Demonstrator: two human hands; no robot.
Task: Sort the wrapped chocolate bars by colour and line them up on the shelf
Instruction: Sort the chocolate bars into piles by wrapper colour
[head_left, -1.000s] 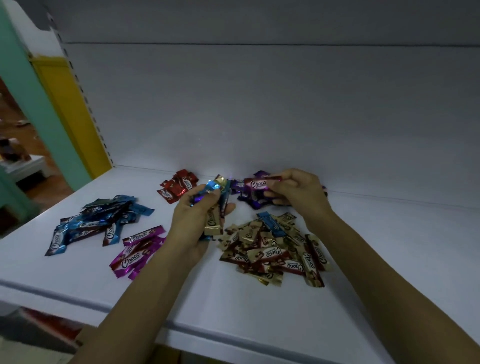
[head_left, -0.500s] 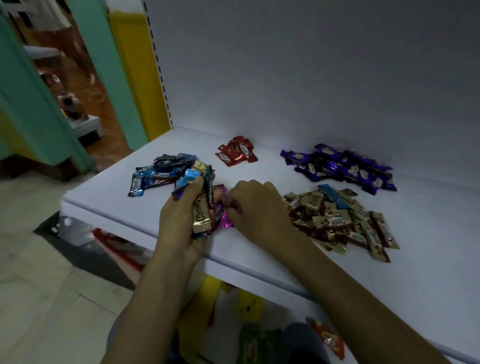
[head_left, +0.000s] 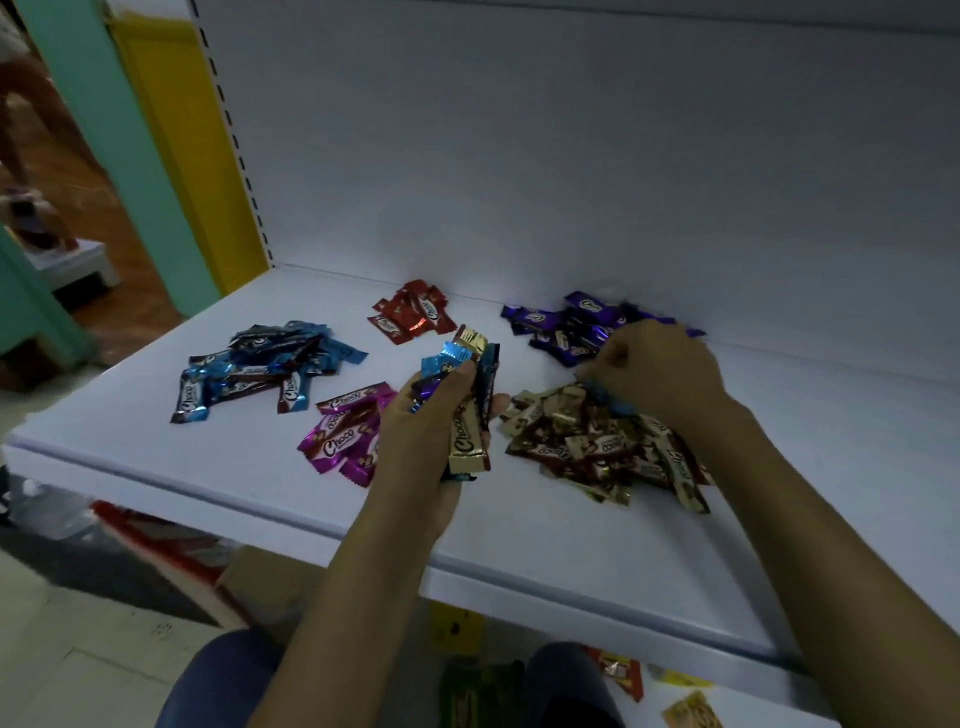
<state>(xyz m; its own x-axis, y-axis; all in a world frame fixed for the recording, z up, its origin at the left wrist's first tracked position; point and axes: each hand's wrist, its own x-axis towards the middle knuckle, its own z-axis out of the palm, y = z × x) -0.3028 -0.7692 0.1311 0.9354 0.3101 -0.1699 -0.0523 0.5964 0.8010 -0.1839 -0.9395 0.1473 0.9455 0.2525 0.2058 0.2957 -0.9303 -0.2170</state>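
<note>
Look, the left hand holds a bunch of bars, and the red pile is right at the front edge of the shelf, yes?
Not quite. The left hand does hold a bunch of bars, but the red pile lies at the back of the shelf, close to the wall, not at the front edge. The head view shows it.

Chocolate bars (head_left: 587, 447) in five colour piles, white shelf (head_left: 156, 452)

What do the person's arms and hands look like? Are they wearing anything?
The left arm and right arm are bare as far as the picture shows, with no sleeves. The left hand and right hand have no gloves, and I can't see any watch, bracelet or ring.
</note>
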